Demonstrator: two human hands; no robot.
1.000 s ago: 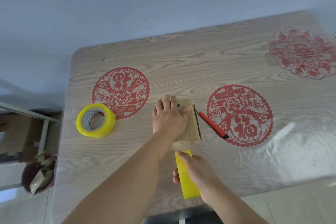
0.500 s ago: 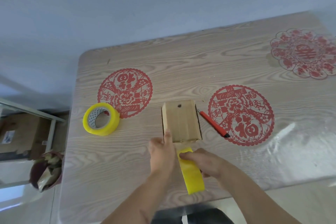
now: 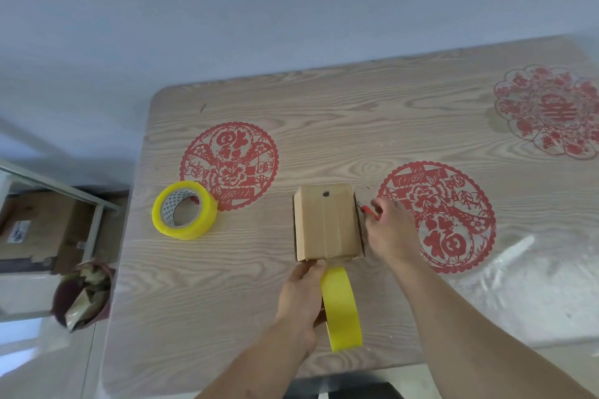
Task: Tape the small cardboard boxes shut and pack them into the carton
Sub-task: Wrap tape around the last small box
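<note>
Sitting at lower centre of frame on the wood-grain table (image 3: 324,113), the small brown cardboard box (image 3: 327,223) runs its long axis from the frame's bottom toward its top, with a clear tape strip down the middle of its top face. Directly below it, still joined by the strip, is the yellow tape roll in hand (image 3: 341,309); the left hand (image 3: 301,298) grips that roll, fingertips touching the box's near edge. Just right of the box, the right hand (image 3: 390,233) curls over the red utility knife (image 3: 369,210); grip unclear. Judgement: the cut falls between box edge and roll, nearer the right hand. A spare yellow tape roll (image 3: 184,210) lies at left.
</note>
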